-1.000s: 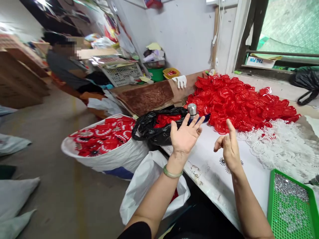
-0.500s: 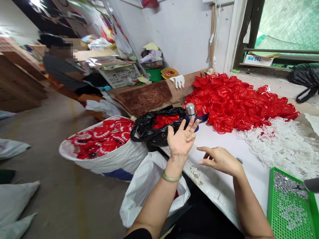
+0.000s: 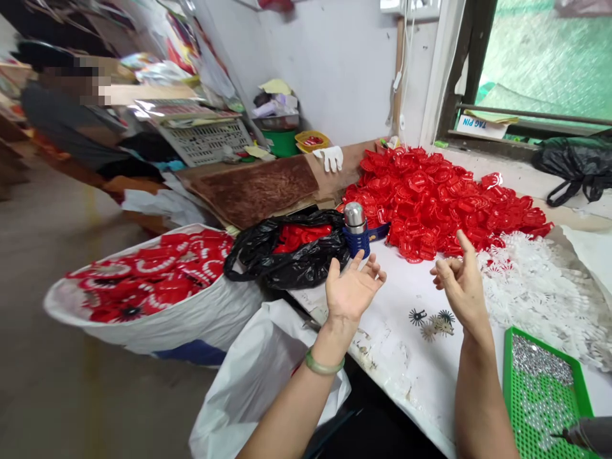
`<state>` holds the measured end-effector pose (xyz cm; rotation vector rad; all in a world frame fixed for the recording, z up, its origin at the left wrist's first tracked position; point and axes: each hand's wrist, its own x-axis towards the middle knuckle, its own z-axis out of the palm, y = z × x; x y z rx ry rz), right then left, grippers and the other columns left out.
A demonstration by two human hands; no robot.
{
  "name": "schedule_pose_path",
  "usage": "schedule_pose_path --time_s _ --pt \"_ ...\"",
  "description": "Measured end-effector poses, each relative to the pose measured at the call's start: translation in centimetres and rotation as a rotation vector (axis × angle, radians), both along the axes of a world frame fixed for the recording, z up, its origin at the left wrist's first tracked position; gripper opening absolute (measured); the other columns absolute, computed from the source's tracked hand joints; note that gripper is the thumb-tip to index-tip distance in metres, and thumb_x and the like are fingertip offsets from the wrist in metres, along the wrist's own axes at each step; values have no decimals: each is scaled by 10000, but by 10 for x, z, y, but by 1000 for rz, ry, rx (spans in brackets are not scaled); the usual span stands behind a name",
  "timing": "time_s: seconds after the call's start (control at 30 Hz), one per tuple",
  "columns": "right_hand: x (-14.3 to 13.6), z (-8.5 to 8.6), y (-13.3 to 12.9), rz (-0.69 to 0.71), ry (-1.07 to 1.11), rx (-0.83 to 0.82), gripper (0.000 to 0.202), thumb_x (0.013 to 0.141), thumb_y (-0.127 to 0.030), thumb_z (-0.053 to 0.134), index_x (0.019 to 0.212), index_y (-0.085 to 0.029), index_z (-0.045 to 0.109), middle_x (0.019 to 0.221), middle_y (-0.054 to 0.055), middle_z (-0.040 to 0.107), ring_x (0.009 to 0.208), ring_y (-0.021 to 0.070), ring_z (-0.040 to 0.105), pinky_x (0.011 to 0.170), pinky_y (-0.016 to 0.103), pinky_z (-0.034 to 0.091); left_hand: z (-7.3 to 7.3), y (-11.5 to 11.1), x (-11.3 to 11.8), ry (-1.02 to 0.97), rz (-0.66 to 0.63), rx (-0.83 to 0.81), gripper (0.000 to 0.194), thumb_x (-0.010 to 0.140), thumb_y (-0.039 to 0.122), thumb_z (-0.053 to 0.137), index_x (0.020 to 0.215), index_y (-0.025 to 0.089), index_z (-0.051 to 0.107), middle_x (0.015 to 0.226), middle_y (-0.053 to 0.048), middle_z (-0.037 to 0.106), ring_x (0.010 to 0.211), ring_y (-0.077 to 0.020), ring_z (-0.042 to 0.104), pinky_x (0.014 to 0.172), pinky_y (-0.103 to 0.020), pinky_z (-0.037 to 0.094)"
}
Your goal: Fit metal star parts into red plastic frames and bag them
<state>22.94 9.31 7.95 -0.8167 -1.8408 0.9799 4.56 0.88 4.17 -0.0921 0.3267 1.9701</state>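
My left hand (image 3: 354, 290), with a green bangle (image 3: 324, 363) at the wrist, is palm up with fingers apart and holds nothing. It is over the table's front edge, near the dark blue bottle holder (image 3: 356, 243). My right hand (image 3: 463, 284) is raised above the white tabletop (image 3: 415, 376), its index finger pointing up and the others loosely curled, with nothing in it. Between the hands, several small black and grey spoked pieces (image 3: 434, 325) lie on the table. Behind them rises a pile of red plastic parts (image 3: 430, 197), with white spoked pieces (image 3: 535, 293) to its right.
A green tray (image 3: 545, 401) of small shiny bits stands at the right, a dark tool tip (image 3: 581, 435) over it. Left are a black bag (image 3: 301, 271) and a white sack (image 3: 210, 319) of red parts. A seated person (image 3: 71, 121) is at the far left.
My right hand has lifted and turned, its index finger now pointing up, and the spoked pieces below it show more fully. My left hand stays palm up. The view has shifted.
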Motion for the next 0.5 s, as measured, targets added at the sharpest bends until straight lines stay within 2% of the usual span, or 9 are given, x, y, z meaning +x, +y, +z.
schedule_pose_path --time_s 0.23,0.4,0.5 --pt "-8 -1 -9 137 -186 25 751 928 -445 490 1540 -186 140 712 -17 633 591 136 578 594 273 496 6 4 8 5 -33 39 474 954 512 335 945 130 615 896 -126 591 652 -178 530 641 -370 467" --pt "-8 4 -17 316 -421 66 654 940 -407 486 1516 -211 245 759 -2 666 661 146 602 682 279 481 3 3 12 13 -54 46 482 957 520 327 934 135 616 868 -110 583 642 -170 506 639 -353 456" --pt "-11 2 -17 374 -441 81 684 929 -416 516 1522 -220 238 821 17 695 682 147 615 677 268 474 -1 4 11 13 -57 39 493 957 529 318 942 136 615 862 -104 582 639 -162 496 643 -344 453"
